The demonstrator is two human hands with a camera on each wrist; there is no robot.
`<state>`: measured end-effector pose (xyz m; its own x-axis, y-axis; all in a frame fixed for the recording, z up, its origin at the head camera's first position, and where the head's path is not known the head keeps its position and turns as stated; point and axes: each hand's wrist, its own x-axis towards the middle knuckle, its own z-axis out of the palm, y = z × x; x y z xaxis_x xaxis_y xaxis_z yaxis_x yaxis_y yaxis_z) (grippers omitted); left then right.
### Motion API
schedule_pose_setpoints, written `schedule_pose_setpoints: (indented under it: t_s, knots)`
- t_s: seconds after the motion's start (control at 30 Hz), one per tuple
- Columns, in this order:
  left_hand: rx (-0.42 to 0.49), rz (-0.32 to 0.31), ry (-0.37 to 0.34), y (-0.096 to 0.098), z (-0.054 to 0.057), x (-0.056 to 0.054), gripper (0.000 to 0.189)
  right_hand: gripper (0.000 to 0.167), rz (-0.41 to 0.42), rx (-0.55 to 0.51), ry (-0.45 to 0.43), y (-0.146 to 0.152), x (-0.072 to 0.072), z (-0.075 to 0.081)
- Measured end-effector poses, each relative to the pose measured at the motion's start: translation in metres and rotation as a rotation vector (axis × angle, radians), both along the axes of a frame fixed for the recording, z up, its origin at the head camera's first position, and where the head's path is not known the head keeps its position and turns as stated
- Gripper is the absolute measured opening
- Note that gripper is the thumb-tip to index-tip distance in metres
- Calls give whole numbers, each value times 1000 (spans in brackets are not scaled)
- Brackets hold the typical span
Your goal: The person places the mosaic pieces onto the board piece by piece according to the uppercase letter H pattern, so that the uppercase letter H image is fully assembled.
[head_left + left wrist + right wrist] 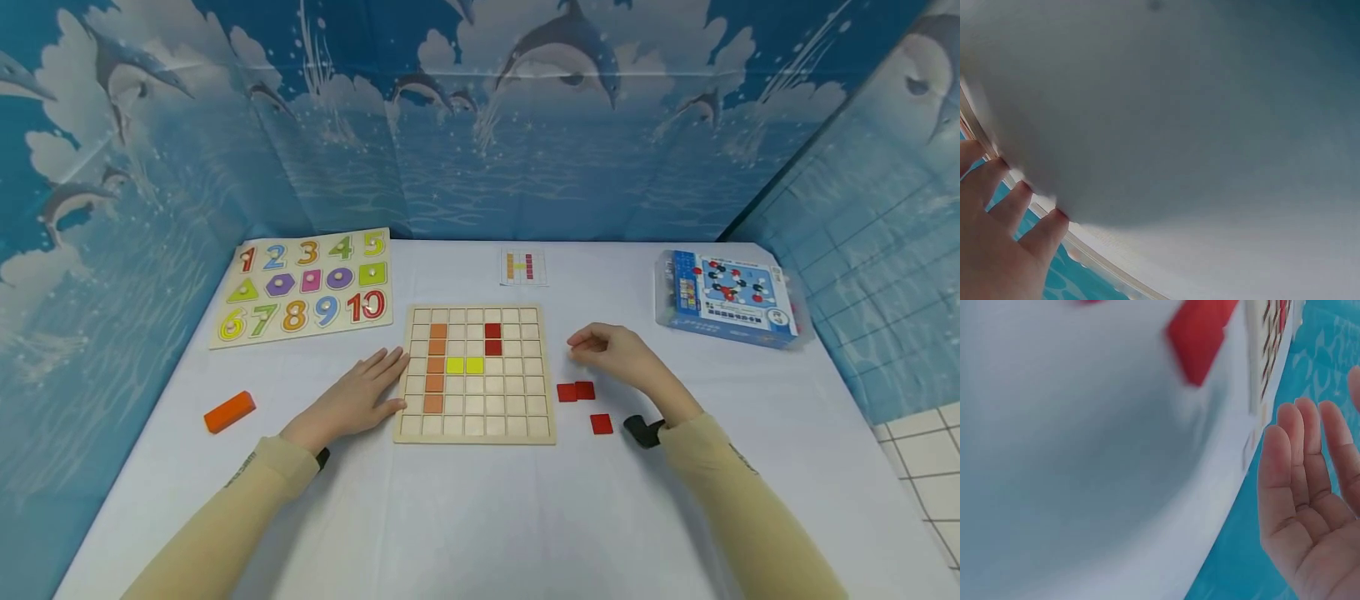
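White cloth (480, 517), dolphin curtain (480, 192); board (496, 405) bears five orange tiles (436, 365), two yellow (455, 365), two red (492, 331); three loose red tiles (602, 424). Left hand (360, 396) spreads fingers; right hand (617, 354) curves, seemingly empty.

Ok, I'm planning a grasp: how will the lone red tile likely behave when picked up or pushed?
The tile looks stiff: its edges are straight and its face flat. Small and thin, it is probably light. Lying flat on the cloth, it would likely slide rather than roll or tip.

A hand could pass in front of the board (515, 406). The left hand (352, 396) blocks its left edge (probably touching); red squares (585, 390) lie to its right.
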<state>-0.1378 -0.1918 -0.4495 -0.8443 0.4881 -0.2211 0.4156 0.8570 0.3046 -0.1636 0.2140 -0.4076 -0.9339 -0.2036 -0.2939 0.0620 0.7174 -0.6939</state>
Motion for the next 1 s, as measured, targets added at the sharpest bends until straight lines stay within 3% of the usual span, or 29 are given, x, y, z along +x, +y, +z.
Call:
schedule_pose_setpoints:
  t_s: [0.43,1.0]
  knots:
    - [1,9,-10,0,1,1,73,45,-34,-22,-39,27,22,-11]
    - [2,6,-5,1,1,1,73,42,-9,-17,-36,25,25,-19]
